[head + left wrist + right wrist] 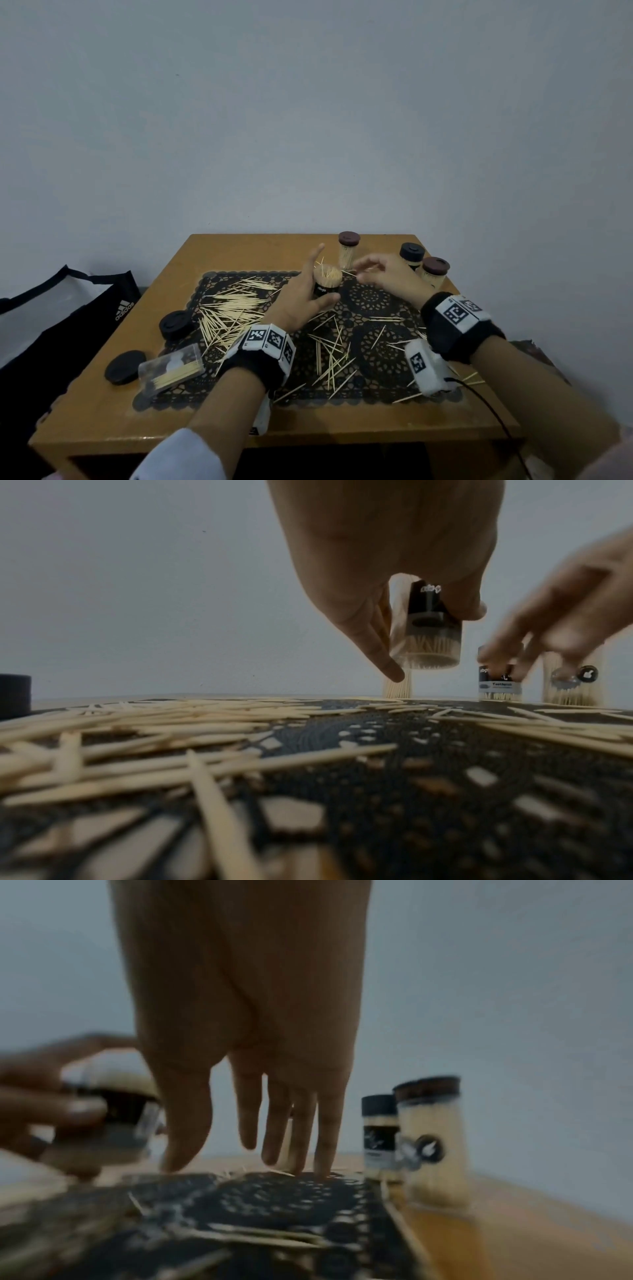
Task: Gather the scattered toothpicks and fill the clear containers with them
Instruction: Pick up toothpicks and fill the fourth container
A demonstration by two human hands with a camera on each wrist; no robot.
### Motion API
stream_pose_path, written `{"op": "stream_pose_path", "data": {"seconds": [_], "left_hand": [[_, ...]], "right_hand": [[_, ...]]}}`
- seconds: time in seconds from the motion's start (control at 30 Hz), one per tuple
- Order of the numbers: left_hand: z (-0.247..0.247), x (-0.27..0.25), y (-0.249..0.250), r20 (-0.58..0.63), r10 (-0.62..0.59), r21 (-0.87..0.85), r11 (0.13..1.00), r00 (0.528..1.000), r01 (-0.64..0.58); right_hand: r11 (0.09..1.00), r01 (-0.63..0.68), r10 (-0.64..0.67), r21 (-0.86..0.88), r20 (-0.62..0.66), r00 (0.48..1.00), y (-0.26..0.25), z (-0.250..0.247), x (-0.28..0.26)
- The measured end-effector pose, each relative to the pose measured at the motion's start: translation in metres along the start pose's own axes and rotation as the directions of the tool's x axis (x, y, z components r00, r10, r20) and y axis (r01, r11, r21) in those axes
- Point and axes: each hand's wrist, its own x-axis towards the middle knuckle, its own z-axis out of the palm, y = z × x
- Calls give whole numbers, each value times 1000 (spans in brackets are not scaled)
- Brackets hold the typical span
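1. In the head view's centre, the left hand (301,301) grips a small clear cylindrical container with a black label (327,282), thumb in front and fingers behind. It is held above the mat, lidless and packed with upright toothpicks.
2. Just right of it, the right hand (387,277) hovers by the container's mouth. In the right-wrist view its fingers hang straight and loose, grasping nothing.
3. Loose pale wooden toothpicks (233,308) lie scattered over a black lace-patterned mat (370,301), thickest left of centre, with more at lower centre.
4. Three capped, filled clear containers (347,253) stand upper right on the yellow-brown wooden table (219,250).
5. At lower left lie two round black lids (176,323) and a clear rectangular plastic box with toothpicks (171,370), on its side.
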Motion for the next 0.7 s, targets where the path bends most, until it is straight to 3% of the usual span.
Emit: {"op": "stream_pose_path", "data": {"seconds": [0.07,0.1,0.17,0.47,0.6,0.7], "left_hand": [[0,0,-1,2,23,28,999,1000,-23],[0,-1,-1,4,35,46,998,999,-35],[0,0,-2,15,41,72,997,999,-42],[0,1,1,45,-5,58,998,999,2],[0,2,-3,46,-21,24,1000,999,20],[0,1,-4,61,-14,11,1000,998,14]], "right_hand": [[932,-47,116,-359,172,978,15,-7,-5],[841,-39,195,-539,234,953,23,-8,-8],[682,30,247,-731,268,931,34,-8,-14],[555,143,66,-820,214,974,44,-2,-23],[508,169,169,-844,290,942,38,-4,-24],[569,191,205,-800,364,909,31,-10,-24]]}}
